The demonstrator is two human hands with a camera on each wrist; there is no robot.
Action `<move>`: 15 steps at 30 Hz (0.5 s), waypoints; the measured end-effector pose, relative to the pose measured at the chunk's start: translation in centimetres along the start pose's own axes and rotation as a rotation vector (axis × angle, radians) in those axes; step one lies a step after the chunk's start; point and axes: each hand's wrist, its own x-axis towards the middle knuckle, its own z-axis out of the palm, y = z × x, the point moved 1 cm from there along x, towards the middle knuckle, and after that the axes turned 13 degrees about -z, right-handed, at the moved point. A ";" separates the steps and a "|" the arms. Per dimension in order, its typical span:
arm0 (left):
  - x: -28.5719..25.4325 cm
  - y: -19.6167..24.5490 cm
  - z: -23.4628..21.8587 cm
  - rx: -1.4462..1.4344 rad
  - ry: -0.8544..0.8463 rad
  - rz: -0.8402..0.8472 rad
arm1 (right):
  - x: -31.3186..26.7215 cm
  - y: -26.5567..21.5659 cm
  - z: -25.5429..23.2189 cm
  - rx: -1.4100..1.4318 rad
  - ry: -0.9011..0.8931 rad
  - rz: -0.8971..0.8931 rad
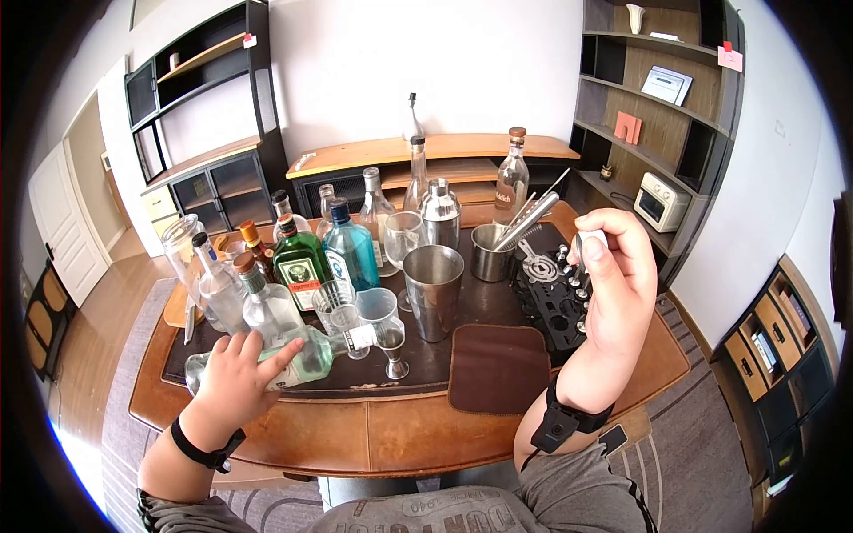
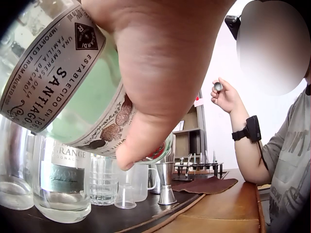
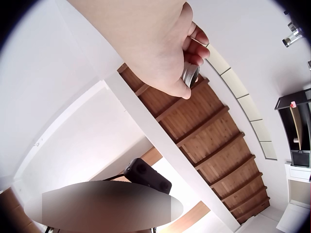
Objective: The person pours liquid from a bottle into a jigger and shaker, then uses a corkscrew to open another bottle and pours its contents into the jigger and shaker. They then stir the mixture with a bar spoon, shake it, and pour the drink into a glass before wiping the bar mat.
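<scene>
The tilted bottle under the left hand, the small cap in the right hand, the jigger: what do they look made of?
Tilted bottle: clear glass with a paper label; you see through it. Small cap: apparently metal, silver, ridged rim. Jigger: polished steel by its mirror shine. Left hand grips the bottle; right hand pinches the cap.

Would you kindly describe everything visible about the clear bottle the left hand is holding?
The clear bottle is glass, tinted faintly green, and tipped nearly level over the dark bar mat, its neck pointing toward the steel jigger. A white label with dark print, partly reading "SANTIAGO" and "Puerto Rico", wraps its body, and a smaller white label sits at the neck. The left hand grips the body from above. Its mouth looks uncapped.
</scene>
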 end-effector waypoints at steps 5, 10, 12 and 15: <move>-0.5 0.0 0.9 -0.110 0.011 -0.063 | 0.0 0.1 -0.1 0.021 -0.007 0.014; -0.7 0.1 1.5 -0.322 0.094 -0.139 | 0.0 0.1 0.1 0.016 -0.026 0.008; -0.5 0.5 1.8 -0.563 0.133 -0.178 | 0.0 0.2 0.2 0.005 -0.026 0.014; 0.0 1.6 1.6 -0.814 0.180 -0.137 | -0.1 0.2 0.6 -0.039 -0.032 0.025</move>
